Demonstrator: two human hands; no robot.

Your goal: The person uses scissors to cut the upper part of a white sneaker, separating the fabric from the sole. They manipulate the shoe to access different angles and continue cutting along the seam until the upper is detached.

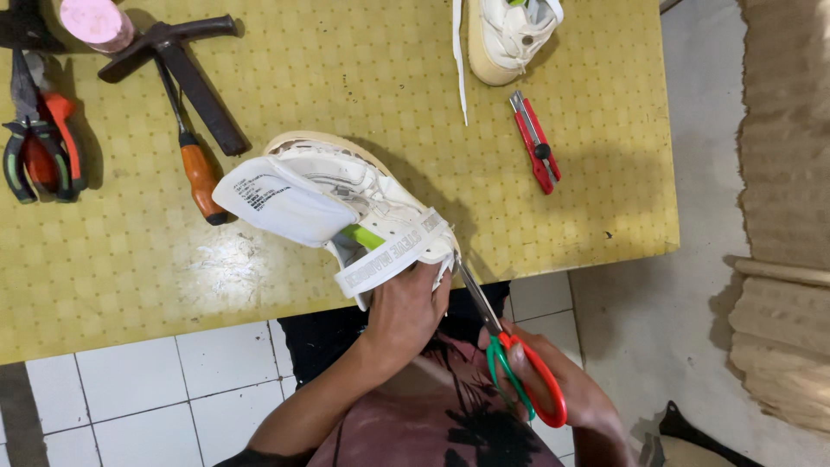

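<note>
L hand [405, 310] grips white sneaker [363, 212] at surface [346, 78] edge; R hand [553, 389] holds scissors [506, 350], blades at heel. Mid-trim; next needs steady snip.

a cream-white leather sneaker [363, 203] with a lime-green inner strip, red-and-green-handled steel scissors [510, 346], a yellow dotted-grid vinyl desk [346, 69], a red plastic utility knife [536, 143].

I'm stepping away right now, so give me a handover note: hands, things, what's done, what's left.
Left hand grips the white sneaker at the table edge, tongue flipped up.
Right hand holds red-and-green-handled scissors, blades at the sneaker's front edge.
Second sneaker, red utility knife, hammer, screwdriver and pliers lie on the table.
Done: no cut is visible. Left: cannot tell.
</note>
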